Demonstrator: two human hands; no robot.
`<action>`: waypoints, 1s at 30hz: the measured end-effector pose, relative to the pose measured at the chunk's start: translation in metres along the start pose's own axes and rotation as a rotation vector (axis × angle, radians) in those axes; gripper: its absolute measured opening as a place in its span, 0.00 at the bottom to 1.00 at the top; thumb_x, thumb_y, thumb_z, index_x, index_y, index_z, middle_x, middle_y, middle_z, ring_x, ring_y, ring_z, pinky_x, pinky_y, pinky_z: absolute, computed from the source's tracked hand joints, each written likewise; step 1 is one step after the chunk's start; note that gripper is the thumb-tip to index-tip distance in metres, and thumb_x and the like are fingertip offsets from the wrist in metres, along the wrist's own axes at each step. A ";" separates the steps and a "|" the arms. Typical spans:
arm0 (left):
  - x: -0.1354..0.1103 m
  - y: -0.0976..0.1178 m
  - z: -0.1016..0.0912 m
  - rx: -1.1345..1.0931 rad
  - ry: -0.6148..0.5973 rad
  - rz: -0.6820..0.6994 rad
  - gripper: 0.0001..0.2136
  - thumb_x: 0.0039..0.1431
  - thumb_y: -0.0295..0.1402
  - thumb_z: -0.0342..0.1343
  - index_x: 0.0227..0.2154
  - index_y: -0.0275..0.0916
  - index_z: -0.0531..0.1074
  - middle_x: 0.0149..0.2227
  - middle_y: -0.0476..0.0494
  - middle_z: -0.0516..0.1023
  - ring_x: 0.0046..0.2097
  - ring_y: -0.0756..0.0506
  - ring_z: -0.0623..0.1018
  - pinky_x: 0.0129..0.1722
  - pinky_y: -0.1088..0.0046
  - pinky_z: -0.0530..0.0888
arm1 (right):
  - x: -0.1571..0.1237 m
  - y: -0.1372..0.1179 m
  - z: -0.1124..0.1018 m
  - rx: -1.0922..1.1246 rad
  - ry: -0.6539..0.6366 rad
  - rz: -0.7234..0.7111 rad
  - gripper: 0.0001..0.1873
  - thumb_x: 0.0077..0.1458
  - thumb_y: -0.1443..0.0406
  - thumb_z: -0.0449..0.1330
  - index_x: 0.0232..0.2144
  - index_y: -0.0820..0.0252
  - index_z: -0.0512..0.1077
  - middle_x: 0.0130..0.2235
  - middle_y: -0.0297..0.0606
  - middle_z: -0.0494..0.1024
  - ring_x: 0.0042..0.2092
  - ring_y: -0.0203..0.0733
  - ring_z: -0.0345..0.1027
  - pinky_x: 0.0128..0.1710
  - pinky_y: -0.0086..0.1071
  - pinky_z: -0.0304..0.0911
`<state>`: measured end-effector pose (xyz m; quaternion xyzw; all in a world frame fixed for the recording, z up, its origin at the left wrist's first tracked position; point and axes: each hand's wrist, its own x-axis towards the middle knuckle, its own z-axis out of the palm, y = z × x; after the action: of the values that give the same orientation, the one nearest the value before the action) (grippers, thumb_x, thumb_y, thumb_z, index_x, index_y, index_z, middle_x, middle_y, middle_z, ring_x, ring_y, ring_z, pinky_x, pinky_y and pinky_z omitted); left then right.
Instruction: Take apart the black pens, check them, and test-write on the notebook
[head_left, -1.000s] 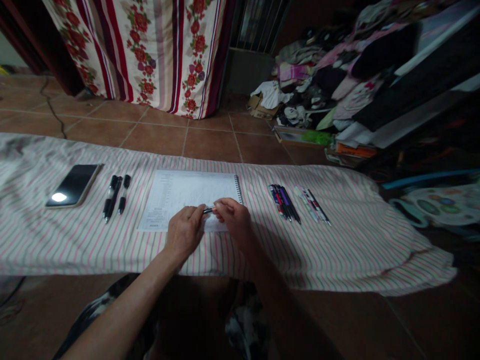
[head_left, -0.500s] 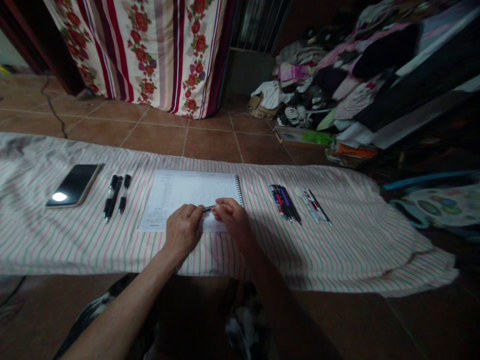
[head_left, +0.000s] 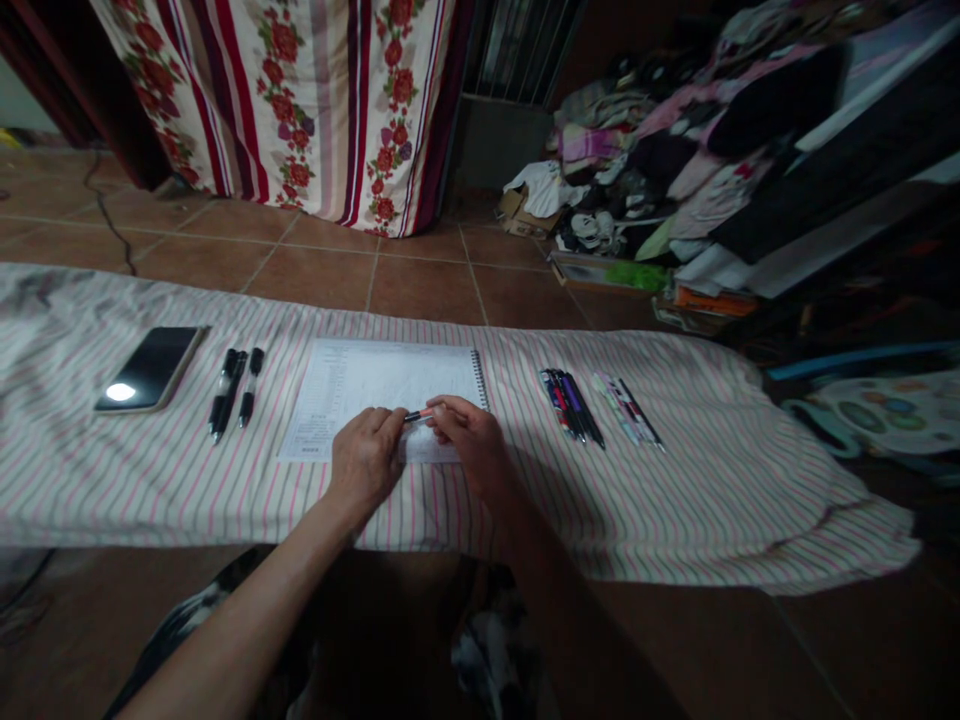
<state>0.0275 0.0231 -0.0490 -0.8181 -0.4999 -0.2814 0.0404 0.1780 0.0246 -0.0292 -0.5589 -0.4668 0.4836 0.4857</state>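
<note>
Over the near part of an open spiral notebook (head_left: 397,370), my two hands hold a slim dark pen (head_left: 414,415) between them. My left hand (head_left: 366,450) has its fingers closed round one end. With thumb and fingertips, my right hand (head_left: 466,432) pinches the other end, where a short orange-red section shows. Most of the pen's length is hidden inside the fingers. The notebook's page bears faint print, and its wire spiral runs down the right side.
Left of the notebook lie several black pens (head_left: 229,395) and a phone (head_left: 150,370) with a bright reflection. On the right are a group of dark pens (head_left: 574,408) and a lighter group (head_left: 628,412). A striped cloth (head_left: 712,480) covers the table.
My right hand has shifted slightly to the right, away from the left. More of the pen shows between the hands, including the orange-red section. My left hand has hardly moved.
</note>
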 end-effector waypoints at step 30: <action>-0.002 0.003 0.002 0.058 -0.008 0.056 0.09 0.56 0.28 0.48 0.38 0.37 0.71 0.29 0.44 0.73 0.33 0.44 0.70 0.32 0.68 0.66 | 0.000 -0.001 -0.001 0.018 -0.021 0.113 0.15 0.44 0.61 0.59 0.38 0.58 0.68 0.29 0.31 0.73 0.29 0.33 0.66 0.26 0.26 0.61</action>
<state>0.0303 0.0209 -0.0504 -0.8313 -0.4850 -0.2623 0.0698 0.1789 0.0244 -0.0280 -0.5746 -0.4354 0.5204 0.4577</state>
